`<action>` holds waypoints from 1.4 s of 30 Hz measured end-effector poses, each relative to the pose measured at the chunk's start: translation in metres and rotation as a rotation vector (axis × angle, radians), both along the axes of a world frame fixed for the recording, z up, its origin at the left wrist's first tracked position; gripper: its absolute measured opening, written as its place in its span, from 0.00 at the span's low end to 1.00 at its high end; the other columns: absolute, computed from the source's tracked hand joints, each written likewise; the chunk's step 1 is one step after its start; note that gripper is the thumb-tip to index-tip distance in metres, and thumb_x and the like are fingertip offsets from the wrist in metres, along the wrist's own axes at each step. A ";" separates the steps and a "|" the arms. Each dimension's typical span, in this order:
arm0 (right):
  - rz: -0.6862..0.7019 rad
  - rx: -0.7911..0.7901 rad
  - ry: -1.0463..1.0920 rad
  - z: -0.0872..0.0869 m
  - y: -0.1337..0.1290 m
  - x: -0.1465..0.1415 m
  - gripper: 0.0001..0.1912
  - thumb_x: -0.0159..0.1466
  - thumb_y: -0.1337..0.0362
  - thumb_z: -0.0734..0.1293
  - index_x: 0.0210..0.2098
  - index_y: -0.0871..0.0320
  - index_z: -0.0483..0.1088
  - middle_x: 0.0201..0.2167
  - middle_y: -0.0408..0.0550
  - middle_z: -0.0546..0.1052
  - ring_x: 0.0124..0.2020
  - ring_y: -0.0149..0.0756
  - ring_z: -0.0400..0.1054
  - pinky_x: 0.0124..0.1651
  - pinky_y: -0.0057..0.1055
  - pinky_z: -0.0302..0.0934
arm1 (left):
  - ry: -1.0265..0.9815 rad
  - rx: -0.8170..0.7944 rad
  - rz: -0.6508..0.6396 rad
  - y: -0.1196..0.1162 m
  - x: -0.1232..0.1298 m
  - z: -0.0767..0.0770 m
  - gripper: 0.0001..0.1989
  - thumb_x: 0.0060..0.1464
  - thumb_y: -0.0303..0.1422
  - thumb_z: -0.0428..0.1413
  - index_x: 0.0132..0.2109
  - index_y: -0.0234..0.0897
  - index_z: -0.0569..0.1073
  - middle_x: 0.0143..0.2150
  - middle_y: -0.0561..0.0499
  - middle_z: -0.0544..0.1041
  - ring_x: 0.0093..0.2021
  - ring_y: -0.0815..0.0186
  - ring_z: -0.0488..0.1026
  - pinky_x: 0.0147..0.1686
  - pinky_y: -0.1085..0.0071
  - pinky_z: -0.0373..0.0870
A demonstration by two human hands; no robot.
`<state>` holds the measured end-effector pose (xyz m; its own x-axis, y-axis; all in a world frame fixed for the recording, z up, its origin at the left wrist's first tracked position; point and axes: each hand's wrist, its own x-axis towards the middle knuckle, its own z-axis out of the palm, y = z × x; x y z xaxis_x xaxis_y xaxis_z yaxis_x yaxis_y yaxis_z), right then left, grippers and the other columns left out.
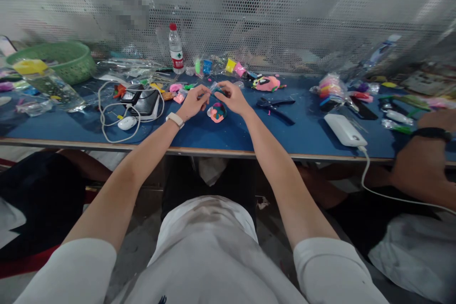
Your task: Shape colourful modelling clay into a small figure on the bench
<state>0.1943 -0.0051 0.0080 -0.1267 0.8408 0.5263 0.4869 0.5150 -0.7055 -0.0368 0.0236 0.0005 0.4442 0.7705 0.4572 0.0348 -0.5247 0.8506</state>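
Between my hands, over the blue table, is a small clear plastic packet (214,88) with something dark teal by it. My right hand (232,98) is closed on the packet, thumb and fingers pinched together. Close on its left, my left hand (195,100) has its fingers curled in toward the packet; what lies in them, if anything, is too small to make out. Just below both hands rests a small modelling clay piece (217,112) in pink, teal and orange. Pink and green clay lumps (180,94) lie left of my left hand.
Black-handled pliers (276,108) and a pink clay figure (267,83) lie to the right, with a white power bank (345,130) beyond. At left are a cabled black device (142,102) and green basket (60,59). A water bottle (175,50) stands behind. People sit on both sides.
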 end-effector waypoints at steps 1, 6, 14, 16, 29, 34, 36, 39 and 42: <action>0.006 -0.002 -0.007 0.002 -0.002 -0.002 0.44 0.60 0.15 0.71 0.49 0.48 0.80 0.42 0.49 0.84 0.45 0.47 0.76 0.55 0.49 0.77 | 0.008 0.010 0.007 0.000 0.000 0.000 0.11 0.74 0.43 0.67 0.47 0.42 0.77 0.32 0.53 0.78 0.21 0.72 0.68 0.25 0.73 0.68; -0.026 0.042 0.047 0.008 -0.012 -0.014 0.42 0.63 0.16 0.71 0.47 0.48 0.83 0.44 0.52 0.86 0.49 0.52 0.79 0.58 0.52 0.77 | 0.004 0.028 0.012 0.001 0.002 -0.002 0.12 0.74 0.44 0.67 0.47 0.40 0.79 0.34 0.51 0.80 0.22 0.72 0.69 0.26 0.73 0.68; -0.197 0.197 0.126 0.009 -0.005 -0.009 0.33 0.71 0.24 0.71 0.46 0.47 0.84 0.50 0.54 0.85 0.60 0.58 0.78 0.69 0.59 0.74 | -0.149 -0.057 0.071 0.009 0.001 -0.005 0.20 0.75 0.55 0.64 0.57 0.45 0.75 0.35 0.53 0.80 0.23 0.72 0.70 0.24 0.74 0.66; -0.246 0.219 0.115 0.004 0.005 0.002 0.31 0.71 0.26 0.72 0.46 0.47 0.83 0.49 0.53 0.84 0.61 0.59 0.77 0.71 0.61 0.72 | -0.129 -0.060 0.105 0.014 -0.001 -0.007 0.19 0.76 0.54 0.63 0.52 0.45 0.74 0.33 0.55 0.78 0.22 0.72 0.68 0.24 0.74 0.65; -0.354 0.131 0.021 -0.034 0.041 0.037 0.26 0.70 0.44 0.78 0.61 0.49 0.78 0.60 0.60 0.79 0.69 0.64 0.70 0.78 0.70 0.64 | 0.063 -0.097 -0.001 0.013 0.000 -0.011 0.14 0.78 0.42 0.61 0.59 0.41 0.85 0.38 0.49 0.79 0.26 0.72 0.69 0.25 0.74 0.64; -0.299 0.118 0.026 -0.031 0.040 0.040 0.16 0.69 0.51 0.80 0.52 0.49 0.81 0.48 0.55 0.83 0.56 0.58 0.77 0.74 0.64 0.68 | 0.051 -0.049 0.017 0.014 -0.002 -0.012 0.13 0.72 0.41 0.67 0.57 0.39 0.85 0.48 0.43 0.87 0.26 0.71 0.76 0.25 0.73 0.69; -0.320 0.127 0.012 -0.030 0.040 0.046 0.11 0.69 0.52 0.79 0.44 0.50 0.81 0.43 0.54 0.83 0.52 0.56 0.77 0.72 0.63 0.70 | 0.040 -0.051 0.015 0.014 -0.003 -0.013 0.14 0.71 0.43 0.69 0.52 0.37 0.84 0.45 0.42 0.87 0.25 0.69 0.77 0.25 0.72 0.70; -0.382 0.127 -0.054 -0.029 0.038 0.055 0.12 0.72 0.53 0.77 0.36 0.51 0.78 0.40 0.55 0.82 0.52 0.57 0.78 0.71 0.62 0.71 | 0.062 -0.017 0.019 0.014 -0.004 -0.015 0.18 0.70 0.48 0.70 0.43 0.37 0.82 0.37 0.44 0.85 0.24 0.69 0.76 0.25 0.71 0.70; -0.492 0.027 -0.173 -0.023 0.033 0.063 0.09 0.77 0.57 0.70 0.40 0.52 0.79 0.48 0.59 0.85 0.59 0.58 0.78 0.72 0.60 0.71 | 0.135 0.075 0.070 0.014 -0.005 -0.014 0.22 0.71 0.52 0.68 0.37 0.39 0.78 0.29 0.49 0.80 0.23 0.68 0.72 0.27 0.69 0.69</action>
